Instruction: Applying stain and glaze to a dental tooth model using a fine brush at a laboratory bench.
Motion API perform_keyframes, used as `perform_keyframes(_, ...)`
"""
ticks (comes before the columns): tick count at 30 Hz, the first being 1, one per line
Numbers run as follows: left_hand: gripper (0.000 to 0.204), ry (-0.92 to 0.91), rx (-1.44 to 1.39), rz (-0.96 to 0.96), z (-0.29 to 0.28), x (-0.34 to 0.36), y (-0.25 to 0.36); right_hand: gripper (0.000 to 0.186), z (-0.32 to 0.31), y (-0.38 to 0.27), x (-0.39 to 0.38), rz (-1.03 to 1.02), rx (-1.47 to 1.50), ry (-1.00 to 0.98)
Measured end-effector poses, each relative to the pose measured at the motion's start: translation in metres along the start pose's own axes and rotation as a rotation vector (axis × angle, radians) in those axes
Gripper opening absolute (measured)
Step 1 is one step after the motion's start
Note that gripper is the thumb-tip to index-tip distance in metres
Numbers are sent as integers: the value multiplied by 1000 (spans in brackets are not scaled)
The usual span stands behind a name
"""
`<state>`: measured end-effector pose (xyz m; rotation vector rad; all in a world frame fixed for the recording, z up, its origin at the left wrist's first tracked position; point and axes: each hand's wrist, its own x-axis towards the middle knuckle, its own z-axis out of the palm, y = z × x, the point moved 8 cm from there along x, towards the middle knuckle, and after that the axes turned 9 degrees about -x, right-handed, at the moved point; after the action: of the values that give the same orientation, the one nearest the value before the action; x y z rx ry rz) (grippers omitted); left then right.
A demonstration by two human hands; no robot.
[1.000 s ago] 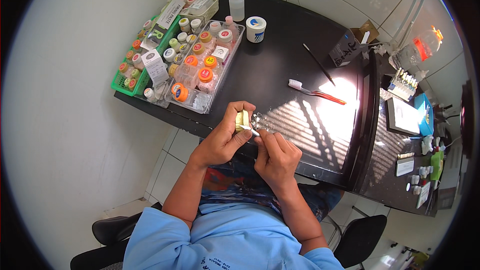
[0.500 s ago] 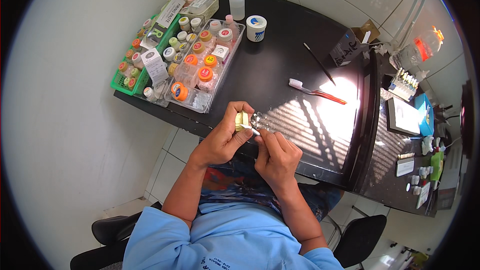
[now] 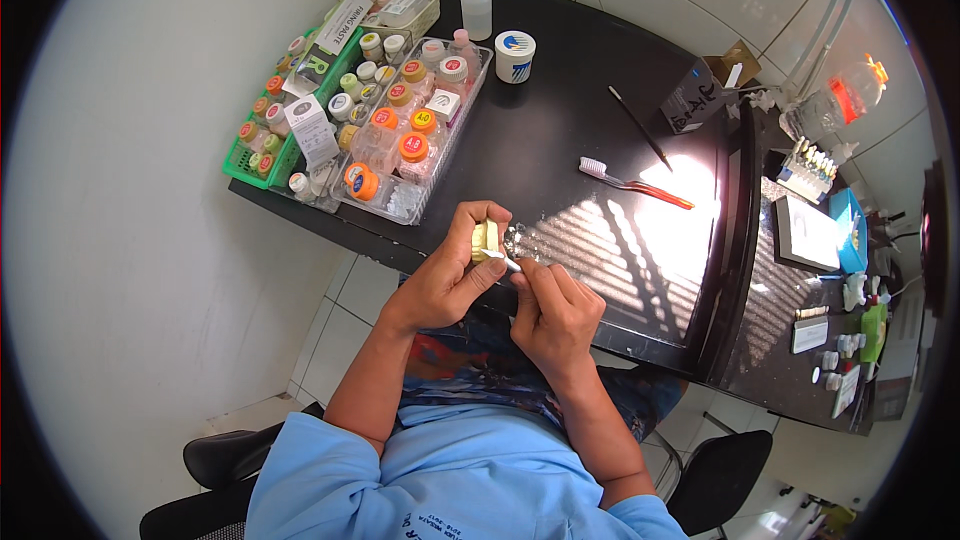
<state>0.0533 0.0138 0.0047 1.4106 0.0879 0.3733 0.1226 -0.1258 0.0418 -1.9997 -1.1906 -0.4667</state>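
My left hand (image 3: 437, 278) is closed round a small pale yellow plaster dental model (image 3: 481, 238) at the near edge of the black desk. Its thumb lies along the lower side of the model, and the index finger curls over the top. In a pinch, my right hand (image 3: 558, 315) grips a slim whitish hand tool (image 3: 512, 264). The tool's front end reaches to the model beside my left thumb; its exact tip shape is too small to tell. Pale crumbs (image 3: 522, 238) lie scattered on the desk just beyond the hands.
At the left stand a clear tray (image 3: 430, 185) of jars with orange lids and a green basket (image 3: 237, 162). Farther back are a dropper bottle (image 3: 477, 18) and a white tub (image 3: 514, 60). A toothbrush (image 3: 640, 185) and a thin brush (image 3: 640, 128) lie to the right.
Almost nothing differs: both hands keep the same grip and place, and the view has shifted very slightly.
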Motion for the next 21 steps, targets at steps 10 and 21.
perform_keyframes(10,48,-2,29,-17,-2,0,-2,12,2,1,-1,5,0,3)
perform_keyframes(21,46,13,47,-2,-3,0,-2,12,1,1,0,9,-2,8)
